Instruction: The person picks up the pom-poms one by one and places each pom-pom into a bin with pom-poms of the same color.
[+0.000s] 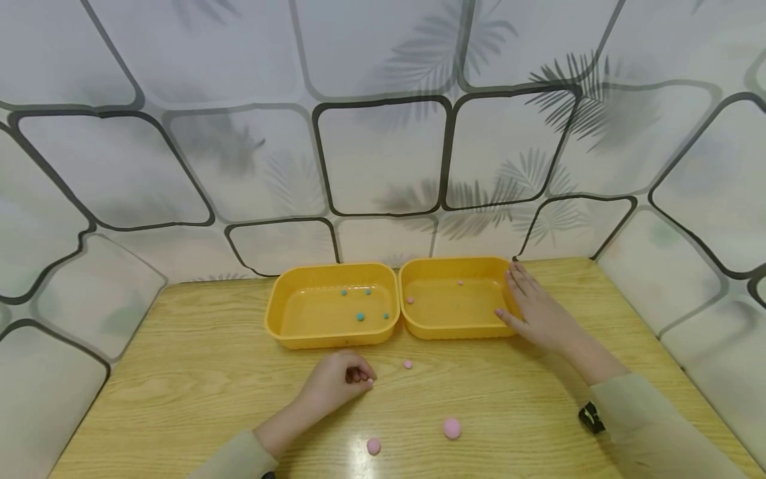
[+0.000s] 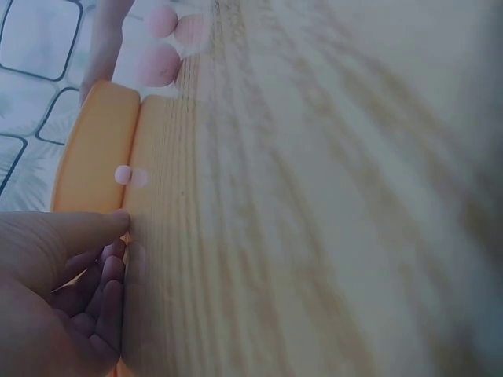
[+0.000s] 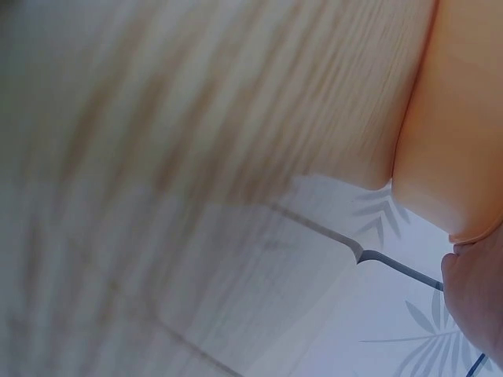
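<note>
My left hand (image 1: 338, 382) is low over the table in front of the left yellow tray, pinching a tiny pink ball (image 1: 370, 381) between thumb and fingertips. In the left wrist view the fingers hide that ball. Close by lies a small pink ball (image 1: 408, 364). My right hand (image 1: 541, 313) rests on the right end of the right yellow tray (image 1: 461, 331), its fingers straight along the rim and its thumb over the inside. Two small pink balls, one of them a pink ball (image 1: 410, 301), lie in that tray.
The left yellow tray (image 1: 332, 341) stands against the right one and holds several teal balls, the largest a teal ball (image 1: 360, 317). Nearer the front of the wooden table (image 1: 179, 372) lie a pink ball (image 1: 374, 446) and a larger pink ball (image 1: 452, 428). Patterned walls surround the table.
</note>
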`<move>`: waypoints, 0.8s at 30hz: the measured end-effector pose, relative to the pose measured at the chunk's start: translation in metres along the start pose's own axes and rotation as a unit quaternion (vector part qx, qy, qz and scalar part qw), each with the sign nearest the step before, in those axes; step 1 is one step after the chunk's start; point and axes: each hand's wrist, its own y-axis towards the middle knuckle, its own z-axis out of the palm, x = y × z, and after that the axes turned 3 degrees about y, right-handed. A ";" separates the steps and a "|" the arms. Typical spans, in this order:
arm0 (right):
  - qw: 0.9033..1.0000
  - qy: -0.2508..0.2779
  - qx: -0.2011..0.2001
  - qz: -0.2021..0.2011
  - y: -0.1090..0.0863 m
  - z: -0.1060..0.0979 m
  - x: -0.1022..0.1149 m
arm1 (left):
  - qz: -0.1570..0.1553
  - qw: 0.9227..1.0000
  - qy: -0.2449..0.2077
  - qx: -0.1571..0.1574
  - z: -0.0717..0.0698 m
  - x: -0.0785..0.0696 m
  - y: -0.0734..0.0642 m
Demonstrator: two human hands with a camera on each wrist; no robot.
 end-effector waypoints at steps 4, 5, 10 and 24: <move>1.000 0.000 0.000 0.001 0.000 0.000 0.000 | -0.004 1.000 0.004 0.003 0.000 -0.001 0.001; 1.000 0.000 0.000 0.001 0.000 0.000 0.000 | -0.004 1.000 0.005 0.004 0.000 -0.001 0.001; 1.000 -0.003 0.002 0.002 0.001 0.001 -0.002 | 0.004 1.000 0.000 0.005 -0.002 -0.002 0.005; 1.000 0.002 0.002 0.003 0.000 0.001 -0.002 | 0.027 0.997 -0.072 0.012 -0.009 -0.039 0.027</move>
